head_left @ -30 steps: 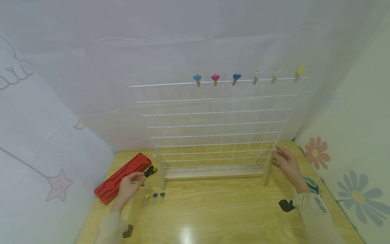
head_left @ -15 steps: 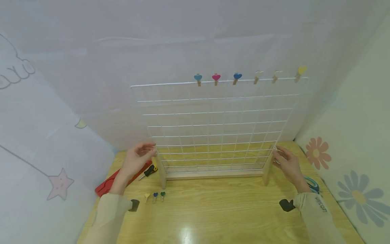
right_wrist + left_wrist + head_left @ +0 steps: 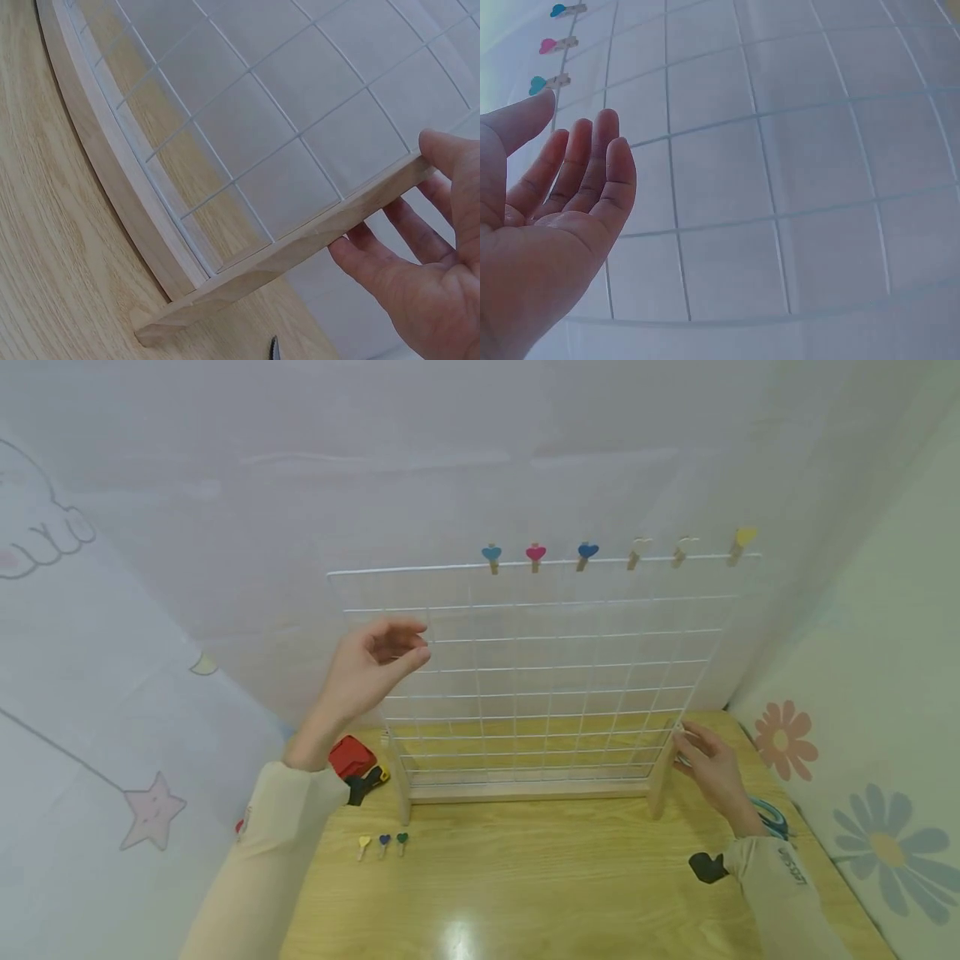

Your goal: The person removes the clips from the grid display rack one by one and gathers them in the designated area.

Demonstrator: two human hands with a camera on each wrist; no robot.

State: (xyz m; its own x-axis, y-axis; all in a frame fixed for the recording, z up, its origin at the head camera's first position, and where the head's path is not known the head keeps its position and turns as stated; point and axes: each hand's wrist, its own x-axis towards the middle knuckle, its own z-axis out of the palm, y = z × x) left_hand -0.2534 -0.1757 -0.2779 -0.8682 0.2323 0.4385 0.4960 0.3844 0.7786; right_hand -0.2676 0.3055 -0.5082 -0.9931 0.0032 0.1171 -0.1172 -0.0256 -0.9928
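A white wire grid panel (image 3: 555,670) stands upright in a wooden base (image 3: 525,791). Several heart clothespins, among them a pink one (image 3: 536,554) and a dark blue one (image 3: 587,554), are clipped along its top bar. My left hand (image 3: 375,668) hovers in front of the grid's left side, fingers loosely bent and holding nothing; the left wrist view shows its bare palm (image 3: 562,232). At the grid's lower right, my right hand (image 3: 708,764) grips the upper end of the wooden side post (image 3: 300,240), with fingers and thumb on its edges.
Three heart clothespins, yellow (image 3: 364,846), blue (image 3: 384,844) and green (image 3: 402,842), lie on the table front left. A red case (image 3: 351,757) and a black-and-yellow screwdriver (image 3: 367,783) are partly behind my left arm. Teal-handled scissors (image 3: 772,817) lie beside my right wrist.
From near the screwdriver, my left hand rose to the left post's top, then further up and right in front of the grid. My right hand has stayed on its post.
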